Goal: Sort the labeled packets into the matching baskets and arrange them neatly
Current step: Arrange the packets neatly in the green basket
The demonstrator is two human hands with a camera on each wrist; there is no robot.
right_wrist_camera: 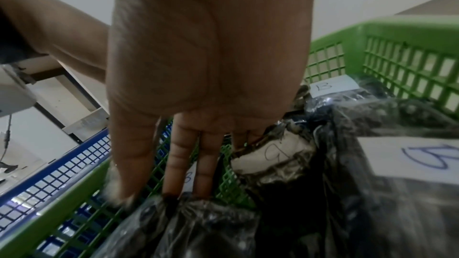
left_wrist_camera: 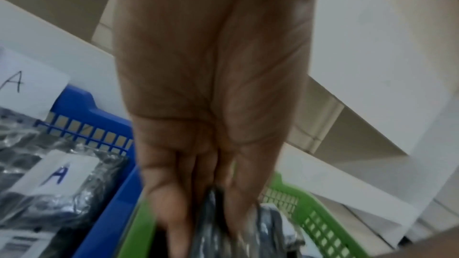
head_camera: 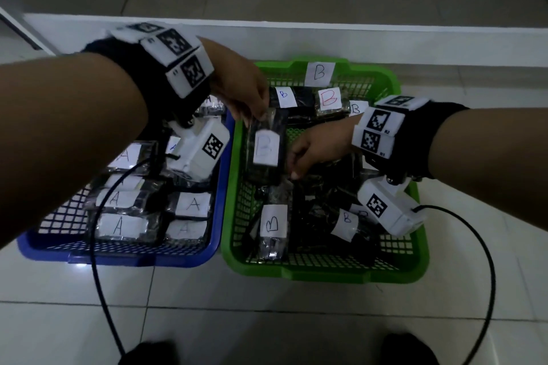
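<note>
A black plastic-wrapped packet with a white "B" label [head_camera: 264,149] hangs upright over the left part of the green basket [head_camera: 326,271]. My left hand [head_camera: 257,115] pinches its top end; the left wrist view shows the crinkled packet end [left_wrist_camera: 213,215] squeezed between the fingers. My right hand [head_camera: 293,172] reaches in from the right and pinches the packet's lower right edge [right_wrist_camera: 198,221] between thumb and fingertips [right_wrist_camera: 171,193]. Several other B packets [head_camera: 272,224] lie loosely in the green basket, which carries a "B" tag [head_camera: 319,73] on its far rim.
The blue basket [head_camera: 124,256] stands touching the green one on the left and holds several A packets [head_camera: 118,227] in rows. Black cables [head_camera: 98,281] trail from both wrist cameras over the white tiled floor. A low white ledge [head_camera: 296,35] runs behind the baskets.
</note>
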